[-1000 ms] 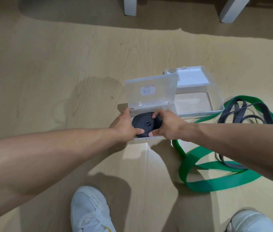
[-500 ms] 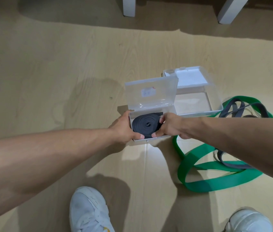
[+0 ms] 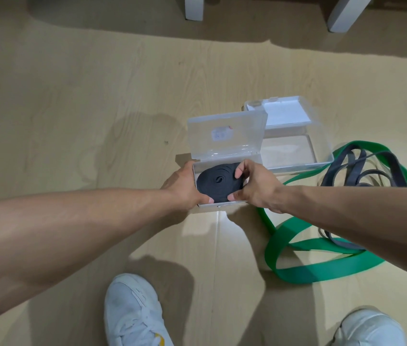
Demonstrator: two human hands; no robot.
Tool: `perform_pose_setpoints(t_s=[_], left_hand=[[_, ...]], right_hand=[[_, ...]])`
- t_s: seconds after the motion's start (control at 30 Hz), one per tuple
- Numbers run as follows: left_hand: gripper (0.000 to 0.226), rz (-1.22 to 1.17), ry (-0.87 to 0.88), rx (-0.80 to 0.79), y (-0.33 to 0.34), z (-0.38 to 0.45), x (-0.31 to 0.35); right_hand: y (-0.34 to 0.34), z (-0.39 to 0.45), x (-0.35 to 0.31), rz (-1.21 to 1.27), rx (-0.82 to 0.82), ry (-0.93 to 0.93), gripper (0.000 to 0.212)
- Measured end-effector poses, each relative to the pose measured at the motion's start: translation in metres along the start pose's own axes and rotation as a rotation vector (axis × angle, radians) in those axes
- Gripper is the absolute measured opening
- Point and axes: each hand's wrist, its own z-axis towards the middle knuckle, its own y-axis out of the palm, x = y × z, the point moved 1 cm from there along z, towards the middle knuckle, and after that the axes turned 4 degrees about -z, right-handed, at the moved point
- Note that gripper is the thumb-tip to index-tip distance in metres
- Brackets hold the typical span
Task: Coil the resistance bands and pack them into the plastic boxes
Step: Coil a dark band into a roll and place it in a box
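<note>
a wooden floor (image 3: 72,121) was seen from above, with two bare forearms reaching forward and two white shoes (image 3: 132,313) at the bottom edge. a small clear plastic box (image 3: 222,206) sat on the floor with its hinged lid (image 3: 227,136) stood open. a coiled black band (image 3: 218,183) was being pressed down into this box. the left hand (image 3: 182,188) was wrapped round the box's left side, its thumb laid on the coil's near edge. the right hand (image 3: 254,186) was pinching the coil's right side between thumb and curled fingers. a second clear box (image 3: 322,136), also open, stood just behind and to the right; nothing could be made out inside it. a loose green band (image 3: 297,270) and a loose dark grey band (image 3: 362,168) lay tangled on the floor to the right, not yet coiled. the step in hand was judged to be the seating of the first coil. next, the coil would need to be held flat so it could not spring open while the lid was closed.
</note>
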Motion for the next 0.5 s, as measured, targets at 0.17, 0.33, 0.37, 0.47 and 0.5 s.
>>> perform_pose_setpoints(t_s=[0.17, 0.33, 0.37, 0.47, 0.5], left_hand=[[0.099, 0.052, -0.025, 0.07, 0.0048, 0.0009, -0.0002], [0.104, 0.053, -0.034, 0.051, -0.0005, 0.0033, 0.0013], [0.105, 0.056, -0.038, 0.047, -0.0006, 0.0034, 0.0013], [0.104, 0.077, -0.057, 0.046, 0.0011, 0.0026, 0.0014], [0.103, 0.081, -0.061, 0.051, 0.0018, 0.0026, 0.0018]], right_hand=[[0.0021, 0.0013, -0.0032, 0.148, 0.045, 0.0, 0.055], [0.0012, 0.003, -0.001, -0.004, 0.053, -0.075, 0.053], [0.0014, 0.0029, -0.0006, -0.084, 0.068, -0.097, 0.053], [-0.0025, 0.0051, -0.0036, -0.208, 0.077, -0.087, 0.049], [-0.0048, 0.0073, -0.0061, -0.255, 0.061, -0.068, 0.048]])
